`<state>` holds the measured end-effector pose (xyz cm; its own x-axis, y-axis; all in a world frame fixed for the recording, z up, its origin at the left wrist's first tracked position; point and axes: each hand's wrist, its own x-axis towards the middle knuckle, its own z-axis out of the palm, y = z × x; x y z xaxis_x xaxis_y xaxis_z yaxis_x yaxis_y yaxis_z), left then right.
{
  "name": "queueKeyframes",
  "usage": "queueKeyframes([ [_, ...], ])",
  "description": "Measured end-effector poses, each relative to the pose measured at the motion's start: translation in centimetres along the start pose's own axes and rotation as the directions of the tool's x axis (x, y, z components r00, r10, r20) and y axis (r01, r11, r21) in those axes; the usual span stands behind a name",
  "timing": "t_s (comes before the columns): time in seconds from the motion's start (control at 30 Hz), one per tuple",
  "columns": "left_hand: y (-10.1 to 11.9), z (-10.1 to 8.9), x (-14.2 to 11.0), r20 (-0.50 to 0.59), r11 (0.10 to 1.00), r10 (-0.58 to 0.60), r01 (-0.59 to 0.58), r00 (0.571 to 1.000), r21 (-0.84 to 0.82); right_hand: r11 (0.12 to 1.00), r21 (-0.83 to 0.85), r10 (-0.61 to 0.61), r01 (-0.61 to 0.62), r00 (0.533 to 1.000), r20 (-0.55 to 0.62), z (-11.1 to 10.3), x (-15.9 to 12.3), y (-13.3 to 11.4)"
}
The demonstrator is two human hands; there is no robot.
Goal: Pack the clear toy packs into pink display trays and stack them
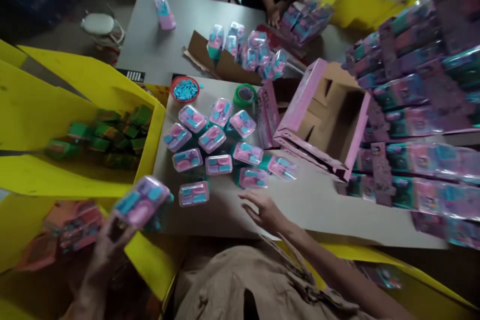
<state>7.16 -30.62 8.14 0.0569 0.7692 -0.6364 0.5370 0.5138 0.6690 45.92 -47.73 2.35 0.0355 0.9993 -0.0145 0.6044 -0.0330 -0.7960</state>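
Note:
My left hand (108, 245) grips a clear-topped plastic box (144, 200) with pink, purple and blue pieces inside, above the lower left yellow carton; the hand is a little blurred. My right hand (264, 210) hovers over the table's near side, fingers apart and nothing in them. Just beyond its fingertips stands a similar box (254, 178). Several more of these boxes, such as one near the front (194, 194), are grouped on the white table (311, 205) with their clear tops up.
An open pink carton (322, 115) lies right of a green tape roll (245, 94). A red bowl (185, 90) holds small blue pieces. Yellow cartons (75, 80) flank the left. Packed boxes (420, 155) are stacked at right. Across the table a person's hands (276, 14) touch packages.

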Motion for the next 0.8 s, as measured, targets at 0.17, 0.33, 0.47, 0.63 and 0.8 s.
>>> queueKeyframes([
  [0.17,-6.1,5.9,-3.1,0.218,0.996,0.071,-0.059,0.973,-0.060,0.874,0.286,0.290,-0.392,0.895,0.340,7.4,-3.6,3.9],
  [0.33,-7.1,9.8,-1.7,0.446,0.910,0.377,-0.415,0.812,-0.014,0.830,0.514,0.093,-0.215,0.963,0.253,10.7,-3.1,4.0],
  [0.47,-6.4,12.2,0.0,0.556,0.865,0.395,-0.500,0.731,0.043,0.934,0.357,-0.047,-0.023,0.982,0.185,11.5,-3.8,4.6],
  [0.63,-6.3,10.9,3.4,0.575,0.890,0.359,-0.456,0.736,0.028,0.940,0.338,-0.064,0.034,0.995,0.076,14.2,-3.7,5.2],
  [0.8,-8.1,8.6,5.4,0.539,0.938,0.261,-0.343,0.801,0.057,0.963,0.209,-0.193,0.172,0.977,0.086,16.7,-1.3,5.6],
])
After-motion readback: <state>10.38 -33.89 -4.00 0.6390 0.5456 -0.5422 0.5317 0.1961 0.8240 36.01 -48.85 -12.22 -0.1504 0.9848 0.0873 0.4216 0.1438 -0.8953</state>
